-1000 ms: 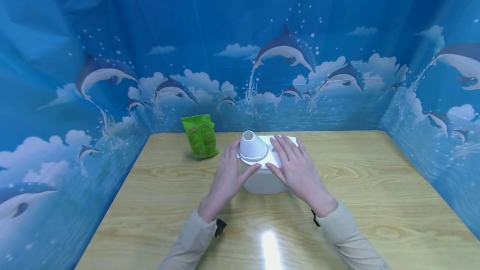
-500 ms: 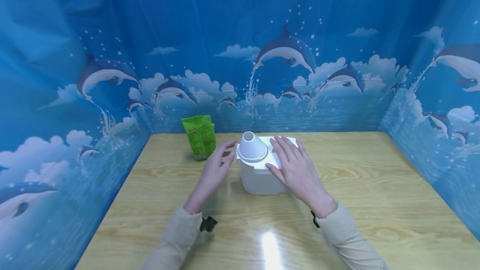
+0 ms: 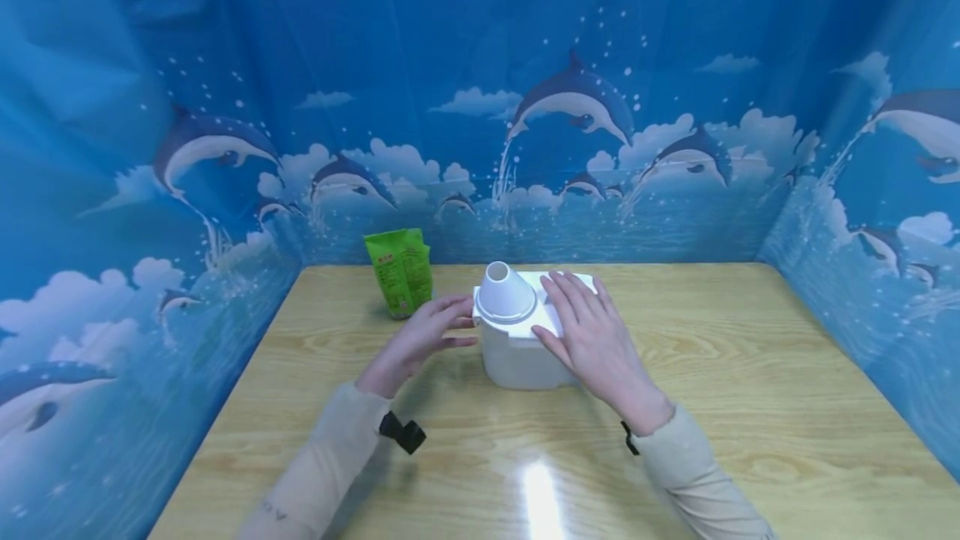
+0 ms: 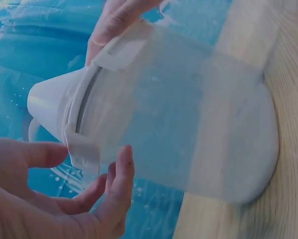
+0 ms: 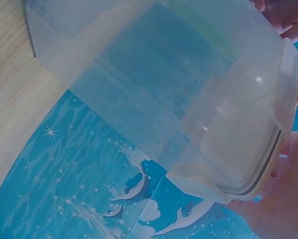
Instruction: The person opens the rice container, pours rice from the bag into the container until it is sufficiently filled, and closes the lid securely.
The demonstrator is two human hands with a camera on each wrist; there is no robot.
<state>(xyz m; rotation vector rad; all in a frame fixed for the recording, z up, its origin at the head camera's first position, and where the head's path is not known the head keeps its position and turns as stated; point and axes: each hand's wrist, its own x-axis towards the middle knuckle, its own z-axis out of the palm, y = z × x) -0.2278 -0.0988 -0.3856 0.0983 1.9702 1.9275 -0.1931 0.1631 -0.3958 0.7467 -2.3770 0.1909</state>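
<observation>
A translucent plastic storage container point(image 3: 525, 363) stands upright on the table, with a white lid point(image 3: 528, 328) carrying a cone-shaped cap point(image 3: 507, 297) at its left end. Beside the lid's left edge is my left hand point(image 3: 429, 330), its thumb and loosely bent fingers spread around a side latch point(image 4: 84, 154). In the left wrist view the thumb tip is at the latch's edge; whether it touches cannot be told. My right hand point(image 3: 596, 340) rests on the right part of the lid, fingers extended over the top. Another latch point(image 5: 196, 186) shows in the right wrist view.
A green printed packet point(image 3: 401, 275) stands behind and left of the container, close to my left hand. Wood-grain table point(image 3: 712, 373) surrounds the container. A blue dolphin-print curtain point(image 3: 480, 40) encloses the back and sides.
My left hand has come off the lid's left end and cap, moved left and lower, and turned toward the container's side. The right hand and the container have stayed put.
</observation>
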